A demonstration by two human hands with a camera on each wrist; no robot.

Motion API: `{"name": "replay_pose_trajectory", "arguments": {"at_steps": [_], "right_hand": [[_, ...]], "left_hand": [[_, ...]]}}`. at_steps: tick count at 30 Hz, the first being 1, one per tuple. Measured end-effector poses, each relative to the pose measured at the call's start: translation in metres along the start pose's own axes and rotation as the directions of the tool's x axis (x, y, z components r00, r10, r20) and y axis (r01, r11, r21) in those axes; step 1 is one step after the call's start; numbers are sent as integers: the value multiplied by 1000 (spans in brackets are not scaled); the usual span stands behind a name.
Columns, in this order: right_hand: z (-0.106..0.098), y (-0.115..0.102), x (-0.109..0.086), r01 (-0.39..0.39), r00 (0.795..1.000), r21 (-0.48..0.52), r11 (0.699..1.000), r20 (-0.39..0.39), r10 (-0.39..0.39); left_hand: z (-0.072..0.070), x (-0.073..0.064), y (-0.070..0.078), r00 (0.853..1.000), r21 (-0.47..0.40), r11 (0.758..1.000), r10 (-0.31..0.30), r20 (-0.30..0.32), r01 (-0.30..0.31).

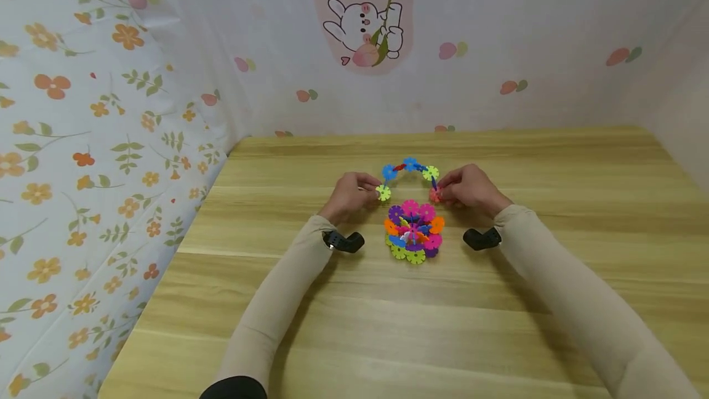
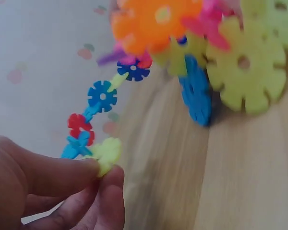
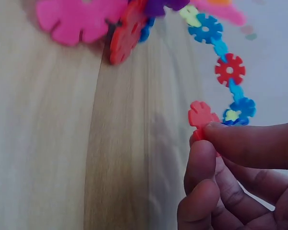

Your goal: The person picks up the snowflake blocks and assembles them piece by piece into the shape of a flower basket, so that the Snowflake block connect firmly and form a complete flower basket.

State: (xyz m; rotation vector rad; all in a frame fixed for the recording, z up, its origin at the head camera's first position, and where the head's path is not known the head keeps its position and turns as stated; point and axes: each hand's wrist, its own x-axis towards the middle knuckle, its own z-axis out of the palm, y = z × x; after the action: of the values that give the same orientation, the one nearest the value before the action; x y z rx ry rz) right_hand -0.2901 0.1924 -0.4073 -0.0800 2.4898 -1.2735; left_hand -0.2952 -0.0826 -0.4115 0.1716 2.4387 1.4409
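Note:
In the head view, a chain of linked plastic snowflake discs (image 1: pixel 410 164) arches above the table in blue, red and yellow-green. My left hand (image 1: pixel 350 194) pinches the yellow-green disc (image 2: pixel 109 152) at its left end between thumb and fingers. At the other end, the right hand (image 1: pixel 471 189) grips a coral-red disc (image 3: pixel 201 115) with thumb and fingertips. Nearer to me, between the wrists, stands a many-coloured flower-like cluster of snowflake discs (image 1: pixel 413 229). Orange, yellow and blue discs of it loom large in the left wrist view; neither hand touches it.
The wooden table (image 1: pixel 388 337) carries the cluster. Behind it hangs a white cloth (image 1: pixel 471 91) with a rabbit print, and a flower-patterned cloth (image 1: pixel 100 171) drapes along the left. Black wrist cameras (image 1: pixel 344 241) project from both sleeves beside the cluster.

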Motion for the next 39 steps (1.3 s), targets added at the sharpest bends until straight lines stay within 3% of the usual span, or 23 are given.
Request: {"name": "replay_pose_trajectory", "arguments": {"at_steps": [9,16,20,23,26,31,33,36,39], "right_hand": [[-3,-12,-25,51,998,72,996,-28,-49],[-7,-12,-41,100,992,93,991,-82,-92],[-8,-9,-51,106,991,121,987,-91,-96],[-5,-5,-57,136,987,165,977,-108,-119],[2,-1,-63,235,963,187,954,-181,-202],[12,5,-69,424,872,157,892,-339,-354],[14,6,-70,462,848,156,873,-365,-384],[15,9,-72,474,843,166,865,-368,-392],[14,13,-73,452,862,207,867,-352,-365]], "left_hand": [[1,-16,8,996,-203,975,84,-12,-85],[5,-21,0,976,-313,926,219,-1,-209],[6,-20,-6,965,-380,894,263,22,-235],[7,-20,-9,960,-393,886,277,27,-245],[8,-22,-7,957,-383,886,290,23,-260],[10,-26,-2,954,-393,878,301,10,-273],[9,-28,0,951,-400,872,310,6,-282],[6,-31,2,939,-415,856,345,15,-308],[3,-31,-1,916,-488,812,397,61,-320]]}}
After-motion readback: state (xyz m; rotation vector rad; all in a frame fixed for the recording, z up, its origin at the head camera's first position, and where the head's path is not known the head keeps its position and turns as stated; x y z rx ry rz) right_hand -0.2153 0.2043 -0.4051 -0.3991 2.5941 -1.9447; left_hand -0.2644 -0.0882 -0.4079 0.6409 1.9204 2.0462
